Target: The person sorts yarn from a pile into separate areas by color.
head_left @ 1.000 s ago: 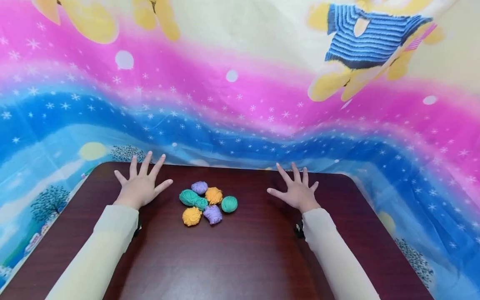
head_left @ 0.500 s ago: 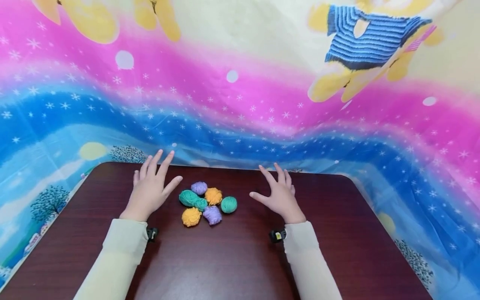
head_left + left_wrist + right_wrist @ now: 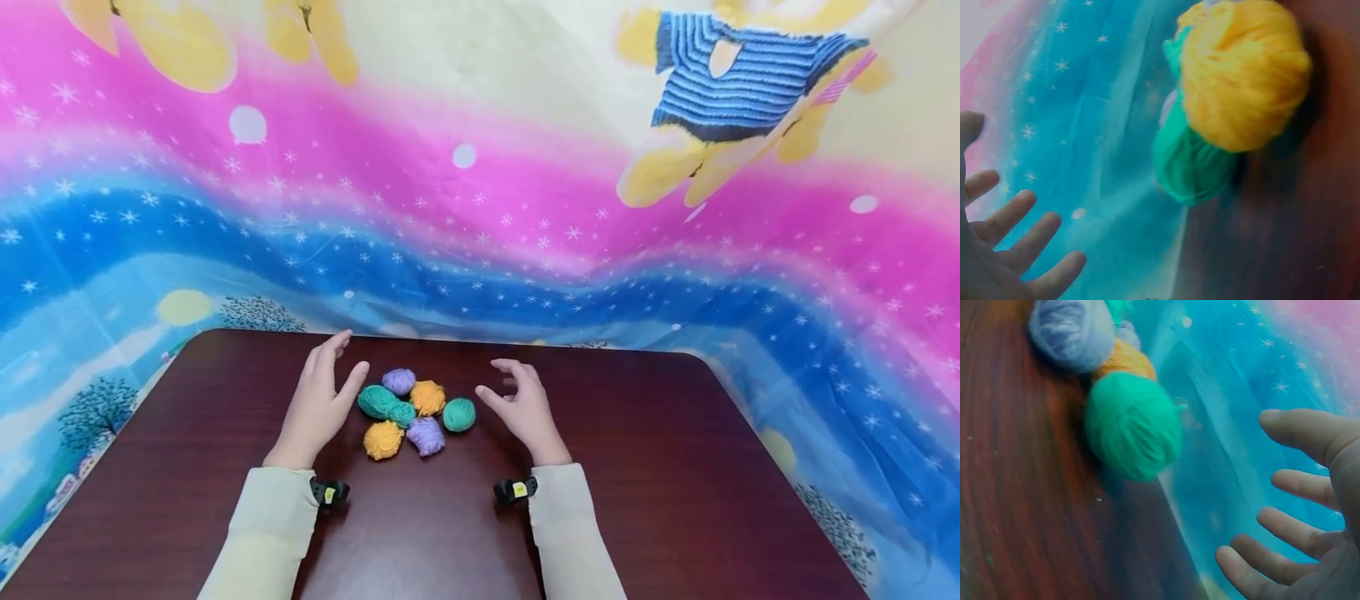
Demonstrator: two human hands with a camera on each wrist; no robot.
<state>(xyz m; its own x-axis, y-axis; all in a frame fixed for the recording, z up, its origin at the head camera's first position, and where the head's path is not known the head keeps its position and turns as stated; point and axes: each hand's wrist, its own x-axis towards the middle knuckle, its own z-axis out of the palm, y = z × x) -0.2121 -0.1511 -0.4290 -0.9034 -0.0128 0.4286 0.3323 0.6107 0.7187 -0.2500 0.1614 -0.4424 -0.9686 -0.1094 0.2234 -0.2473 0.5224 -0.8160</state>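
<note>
Several small balls of yarn lie clustered on the dark wooden table. A purple ball [image 3: 399,382] is at the back, with an orange ball [image 3: 427,398] beside it. Green yarn [image 3: 377,402] lies on the cluster's left side. In front are another orange ball [image 3: 383,440] and a second purple ball [image 3: 426,437]; a green ball [image 3: 459,414] sits at the right end. My left hand [image 3: 317,406] is just left of the cluster, thumb apart from the relaxed fingers, holding nothing. To the right of the green ball, my right hand [image 3: 527,410] is loosely bent and holds nothing.
The dark brown table [image 3: 420,542] has rounded far corners. A printed cloth [image 3: 465,225] in pink and blue hangs behind it and along its sides. Each wrist bears a black strap-on camera, one on the left [image 3: 330,494] and one on the right [image 3: 516,492].
Both hands have come inward from the table's far left and right toward the yarn. Their widely spread fingers have drawn together and bent a little. The yarn balls have stayed in place.
</note>
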